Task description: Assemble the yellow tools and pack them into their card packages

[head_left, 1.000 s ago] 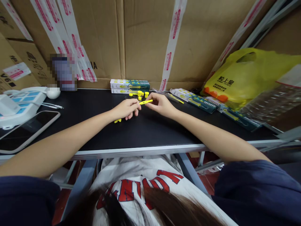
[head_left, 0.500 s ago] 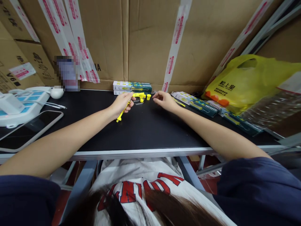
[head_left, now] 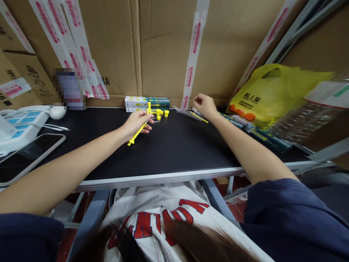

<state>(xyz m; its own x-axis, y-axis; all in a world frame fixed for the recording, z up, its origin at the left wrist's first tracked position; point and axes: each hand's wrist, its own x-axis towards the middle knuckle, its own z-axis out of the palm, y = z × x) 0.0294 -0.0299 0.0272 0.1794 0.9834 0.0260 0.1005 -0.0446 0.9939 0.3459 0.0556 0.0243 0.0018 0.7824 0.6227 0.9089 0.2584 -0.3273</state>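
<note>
My left hand [head_left: 135, 123] is closed round a thin yellow plastic tool [head_left: 137, 133] that slants down to the left over the black tabletop [head_left: 174, 149]. A few small yellow parts [head_left: 160, 113] lie just beyond it, in front of a white and green box [head_left: 145, 102]. My right hand [head_left: 204, 105] is further back and to the right, fingers curled over clear sleeves holding yellow tools [head_left: 191, 114]. Whether it grips one I cannot make out.
Flat green and white packs [head_left: 261, 136] lie at the right by a yellow plastic bag [head_left: 275, 92]. A tablet [head_left: 25, 158], a white power strip [head_left: 19, 125] and cables sit at the left. Taped cardboard boxes [head_left: 163, 47] wall the back.
My hands have parted. The right hand let go of the yellow tool and reached back right to the sleeves. The left hand kept the tool, which now points down-left.
</note>
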